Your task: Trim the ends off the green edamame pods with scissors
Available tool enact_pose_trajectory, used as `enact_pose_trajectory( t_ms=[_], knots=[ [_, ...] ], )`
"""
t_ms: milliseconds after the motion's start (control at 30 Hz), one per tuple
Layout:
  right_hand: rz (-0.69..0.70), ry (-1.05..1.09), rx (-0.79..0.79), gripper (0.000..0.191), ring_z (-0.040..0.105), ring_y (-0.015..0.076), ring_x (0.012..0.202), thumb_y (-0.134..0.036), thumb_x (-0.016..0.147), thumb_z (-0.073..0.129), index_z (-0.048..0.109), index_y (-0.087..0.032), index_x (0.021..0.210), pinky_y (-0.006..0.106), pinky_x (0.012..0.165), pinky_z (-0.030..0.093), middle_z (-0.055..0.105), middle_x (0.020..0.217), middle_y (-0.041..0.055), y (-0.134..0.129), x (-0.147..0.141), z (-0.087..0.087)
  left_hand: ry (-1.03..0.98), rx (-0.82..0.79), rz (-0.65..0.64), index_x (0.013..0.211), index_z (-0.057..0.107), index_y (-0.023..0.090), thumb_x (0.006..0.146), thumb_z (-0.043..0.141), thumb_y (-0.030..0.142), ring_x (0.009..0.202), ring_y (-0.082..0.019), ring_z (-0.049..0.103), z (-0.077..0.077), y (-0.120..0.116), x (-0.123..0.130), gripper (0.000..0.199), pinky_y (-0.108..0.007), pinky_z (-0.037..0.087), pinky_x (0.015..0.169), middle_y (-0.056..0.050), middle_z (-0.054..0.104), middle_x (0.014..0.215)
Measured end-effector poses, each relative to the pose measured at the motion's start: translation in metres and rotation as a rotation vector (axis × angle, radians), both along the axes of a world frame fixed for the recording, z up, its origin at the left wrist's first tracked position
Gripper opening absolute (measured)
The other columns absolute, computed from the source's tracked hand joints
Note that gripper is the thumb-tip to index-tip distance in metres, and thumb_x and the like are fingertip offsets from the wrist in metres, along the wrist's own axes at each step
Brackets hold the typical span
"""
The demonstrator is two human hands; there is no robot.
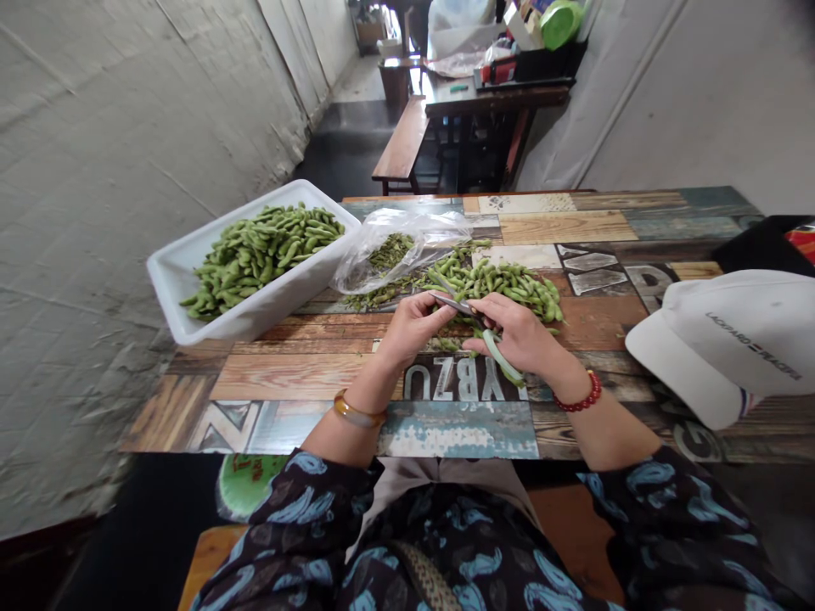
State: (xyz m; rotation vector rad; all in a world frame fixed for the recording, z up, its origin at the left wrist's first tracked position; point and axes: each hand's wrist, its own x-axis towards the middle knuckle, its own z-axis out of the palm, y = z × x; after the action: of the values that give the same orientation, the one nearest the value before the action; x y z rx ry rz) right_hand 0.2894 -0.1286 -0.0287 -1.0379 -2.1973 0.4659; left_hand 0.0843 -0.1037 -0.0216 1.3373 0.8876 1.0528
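Observation:
My right hand (513, 333) is closed around a pair of scissors (498, 358) with pale green handles. Its dark blades point left, reaching my left fingertips. My left hand (413, 327) is closed in a pinch at the blade tips, apparently on a green soybean pod (439, 280), partly hidden by the fingers. Just beyond both hands lies a loose pile of soybean pods (509, 284) on the table. Beside it, a clear plastic bag (362, 255) lies open with small green trimmings (391, 252) in it, and more scraps are scattered at its mouth.
A white plastic tub (255, 327) heaped with soybean pods (267, 255) stands at the left of the patterned wood table (293, 378). A white cap (732, 331) lies at the right. A green stool (248, 484) is below the left edge. Another table (497, 102) and bench (404, 140) stand behind.

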Motion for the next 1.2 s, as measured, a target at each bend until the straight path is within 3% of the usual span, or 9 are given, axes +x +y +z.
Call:
enact_pose_trajectory(
  t_ms=[200,400,533,700,933,1200],
  knots=[
    [-0.008,-0.011,0.024,0.041,0.060,0.0213,0.076,-0.041,0.088,0.068,0.059,-0.019,0.121,0.035,0.070,0.051,0.061,0.092,0.0071,0.001,0.001,-0.004,0.011,-0.039,-0.009,0.077,0.069,0.013,0.076,0.075,0.041,0.056,-0.007,0.037,-0.001,0.000,-0.001,0.029,-0.023,0.029,0.055,0.002,0.056,0.066],
    [-0.001,-0.050,0.039,0.038,0.064,0.0244,0.084,-0.041,0.090,0.066,0.061,-0.019,0.120,0.036,0.075,0.053,0.065,0.095,0.0089,0.003,0.006,-0.003,0.033,-0.017,0.057,0.067,0.062,0.013,0.072,0.077,0.038,0.059,-0.008,0.039,0.002,0.002,-0.001,0.030,-0.022,0.030,0.056,0.003,0.051,0.063],
    [-0.083,-0.025,0.070,0.039,0.066,0.0256,0.086,-0.041,0.087,0.069,0.062,-0.019,0.119,0.038,0.076,0.054,0.067,0.097,0.0097,0.005,0.007,-0.003,-0.088,-0.143,0.099,0.075,0.059,0.015,0.068,0.079,0.034,0.049,-0.004,0.034,0.002,0.004,-0.001,0.028,-0.020,0.025,0.048,0.006,0.047,0.060],
    [-0.157,-0.005,0.083,0.047,0.063,0.0232,0.077,-0.043,0.083,0.073,0.062,-0.018,0.121,0.037,0.072,0.053,0.064,0.092,0.0080,0.006,0.007,-0.004,-0.240,-0.302,0.083,0.079,0.054,0.017,0.065,0.079,0.031,0.047,-0.004,0.041,0.004,0.005,-0.003,0.032,-0.017,0.023,0.043,0.003,0.058,0.064],
    [-0.087,-0.054,0.049,0.048,0.060,0.0212,0.076,-0.037,0.083,0.074,0.059,-0.019,0.126,0.035,0.071,0.053,0.061,0.095,0.0067,0.000,0.001,0.001,-0.285,-0.305,0.048,0.090,0.067,0.013,0.064,0.081,0.029,0.049,-0.004,0.046,0.005,0.003,-0.001,0.034,-0.016,0.027,0.044,0.001,0.062,0.069],
    [-0.072,-0.090,0.059,0.051,0.063,0.0248,0.087,-0.035,0.083,0.074,0.057,-0.017,0.128,0.037,0.076,0.054,0.063,0.104,0.0101,-0.002,-0.001,0.002,-0.223,-0.271,0.053,0.082,0.071,0.014,0.063,0.085,0.033,0.050,-0.004,0.047,-0.004,0.002,0.000,0.031,-0.017,0.031,0.046,0.001,0.063,0.066]
  ],
)
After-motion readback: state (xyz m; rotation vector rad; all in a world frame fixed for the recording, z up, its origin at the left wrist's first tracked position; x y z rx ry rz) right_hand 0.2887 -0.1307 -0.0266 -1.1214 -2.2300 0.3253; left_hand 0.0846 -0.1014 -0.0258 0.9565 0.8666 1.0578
